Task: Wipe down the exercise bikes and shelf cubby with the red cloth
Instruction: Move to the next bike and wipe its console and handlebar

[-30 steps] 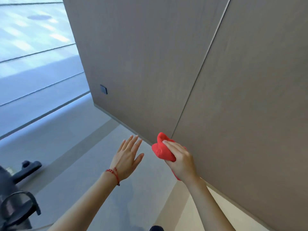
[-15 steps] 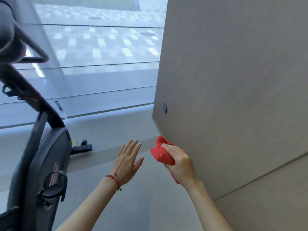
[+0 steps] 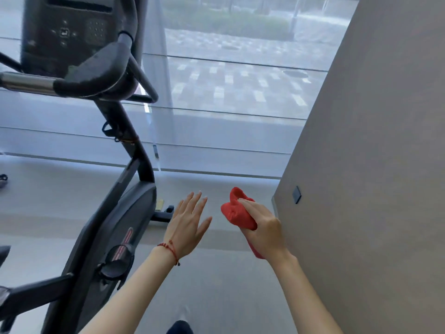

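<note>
A black exercise bike (image 3: 113,227) fills the left side, with its console (image 3: 65,32) and handlebar (image 3: 96,75) at the top left. My right hand (image 3: 265,232) is closed around a bunched red cloth (image 3: 237,210), held in the air to the right of the bike and apart from it. My left hand (image 3: 189,225) is open with fingers spread, empty, a red string bracelet on its wrist, close to the bike's front foot (image 3: 163,214). No shelf cubby is in view.
A grey-brown wall panel (image 3: 373,165) with a small dark switch plate (image 3: 297,194) runs along the right, close to my right hand. A large window with a sheer blind (image 3: 228,104) faces me. Grey floor (image 3: 228,285) lies between bike and wall.
The view has swung left from the wall toward the window, bringing the bike's console and handlebar into sight. Both hands keep the same pose, cloth still in the right.
</note>
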### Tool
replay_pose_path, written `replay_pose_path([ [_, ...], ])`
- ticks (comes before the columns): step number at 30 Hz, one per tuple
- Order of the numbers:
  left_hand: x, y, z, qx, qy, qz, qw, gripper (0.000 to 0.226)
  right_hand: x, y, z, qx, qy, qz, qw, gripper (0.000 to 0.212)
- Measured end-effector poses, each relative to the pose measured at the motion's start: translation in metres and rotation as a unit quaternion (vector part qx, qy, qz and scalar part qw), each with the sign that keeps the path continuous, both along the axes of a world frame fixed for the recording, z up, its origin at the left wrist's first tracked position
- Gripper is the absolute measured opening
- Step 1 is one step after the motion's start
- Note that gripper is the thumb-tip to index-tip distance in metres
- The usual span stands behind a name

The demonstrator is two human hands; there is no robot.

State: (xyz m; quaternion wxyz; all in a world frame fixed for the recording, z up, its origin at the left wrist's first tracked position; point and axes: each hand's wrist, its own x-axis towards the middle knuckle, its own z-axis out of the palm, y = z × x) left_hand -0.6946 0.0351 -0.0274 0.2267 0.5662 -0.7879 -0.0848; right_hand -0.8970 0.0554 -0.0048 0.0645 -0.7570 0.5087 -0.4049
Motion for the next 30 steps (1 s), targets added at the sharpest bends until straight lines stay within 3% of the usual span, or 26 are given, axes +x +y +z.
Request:
replay_pose_path([
  [16,0.069,-0.2,0.106,-0.156,0.018,-0.007,0.988,0.052,0.069,-0.209,0.104,-0.163,-0.02,0.034,0.986,0.055],
  [30,0.109,-0.261,0.222,-0.28,0.022,0.032,0.959,0.05,0.109,-0.307,0.204,-0.252,-0.019,0.113,0.961,0.053],
])
